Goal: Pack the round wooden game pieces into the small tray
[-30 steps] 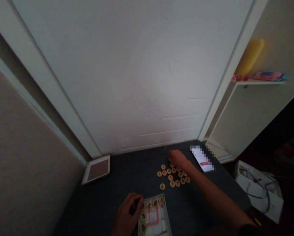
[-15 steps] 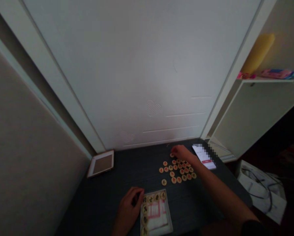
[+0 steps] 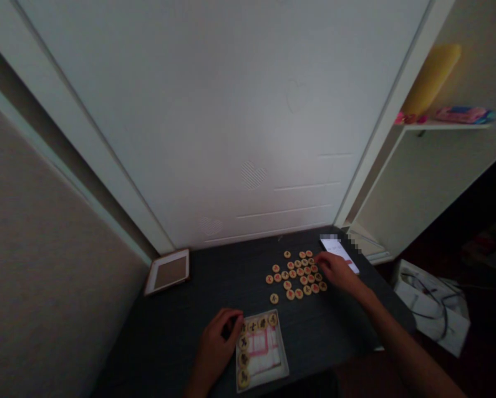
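Observation:
Round wooden pieces with red or black characters (image 3: 300,272) lie loosely grouped on the dark table (image 3: 215,282). My right hand (image 3: 334,269) is at the right edge of this group, its fingertips close together beside a piece; whether they grip one is too small to tell. Nearer to me is a shallow white box (image 3: 284,359), with pieces along its far and left sides and a red-and-white sheet inside. My left hand (image 3: 219,337) rests at the box's far left corner, thumb and fingers curled together; what they hold, if anything, is hidden.
A framed tray-like object (image 3: 171,271) lies at the table's left back. A phone (image 3: 342,254) lies at the right back. White panels rise behind the table. On the floor at the right stands a white box with cables (image 3: 434,309).
My right hand has moved right, from the far piece at the back of the group to its right edge. That far piece now lies uncovered. My left hand stays at the box.

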`<state>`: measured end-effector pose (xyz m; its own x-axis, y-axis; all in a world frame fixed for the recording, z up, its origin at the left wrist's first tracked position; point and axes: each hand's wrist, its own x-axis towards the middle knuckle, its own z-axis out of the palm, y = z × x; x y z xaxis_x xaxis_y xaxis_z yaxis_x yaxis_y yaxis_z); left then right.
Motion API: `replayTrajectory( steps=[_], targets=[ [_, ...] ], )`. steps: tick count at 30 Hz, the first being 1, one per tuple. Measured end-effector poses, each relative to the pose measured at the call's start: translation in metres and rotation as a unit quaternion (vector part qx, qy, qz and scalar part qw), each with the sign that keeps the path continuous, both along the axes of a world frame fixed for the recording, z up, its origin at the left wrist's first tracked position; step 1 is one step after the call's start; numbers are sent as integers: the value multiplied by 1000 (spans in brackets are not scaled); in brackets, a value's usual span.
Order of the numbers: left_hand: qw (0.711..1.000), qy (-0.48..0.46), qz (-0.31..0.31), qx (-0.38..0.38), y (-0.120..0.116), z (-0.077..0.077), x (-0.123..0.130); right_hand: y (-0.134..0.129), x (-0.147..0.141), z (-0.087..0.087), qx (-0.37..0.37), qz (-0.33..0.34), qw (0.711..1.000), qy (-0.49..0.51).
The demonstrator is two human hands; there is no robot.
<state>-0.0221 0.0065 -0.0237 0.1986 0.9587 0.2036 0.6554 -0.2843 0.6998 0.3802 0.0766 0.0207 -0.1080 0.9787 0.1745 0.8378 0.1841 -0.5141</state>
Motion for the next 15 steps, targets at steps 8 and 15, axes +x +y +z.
replayTrajectory(
  steps=[8, 15],
  targets=[
    [1000, -5, 10, 19, 0, 3, 2, -27, 11, -23, 3, -12, 999, 42],
    [1000, 1, 12, 19, 1, 4, 2, -57, 9, -45, 14, -22, 997, 69]
  ],
)
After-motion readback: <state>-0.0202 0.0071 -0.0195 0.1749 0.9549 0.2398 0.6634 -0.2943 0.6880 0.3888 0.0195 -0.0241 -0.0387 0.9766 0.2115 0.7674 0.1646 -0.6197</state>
